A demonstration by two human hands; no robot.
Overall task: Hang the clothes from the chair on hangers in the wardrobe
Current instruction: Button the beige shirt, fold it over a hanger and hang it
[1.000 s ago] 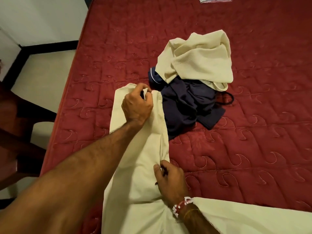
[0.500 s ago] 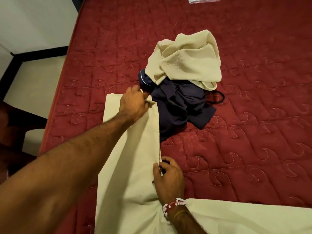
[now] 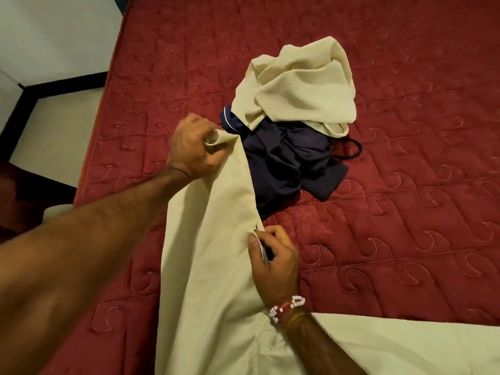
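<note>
Left hand [image 3: 193,147] grips the far end of the cream trousers [image 3: 213,239]; right hand [image 3: 273,259] pinches their side edge, perhaps a seam, on the red bed [image 3: 405,212].

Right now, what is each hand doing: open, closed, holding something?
Left hand: closed, gripping the far end of the cream garment.
Right hand: closed, pinching the same garment's right edge.

I'm in a bedroom at home: a wide bed with a dark red quilted mattress [image 3: 392,253] fills my view, a crumpled cream textured garment [image 3: 300,87] and a navy blue garment [image 3: 284,163] heaped on it, beside pale floor [image 3: 54,128] and white wall [image 3: 54,31].
</note>
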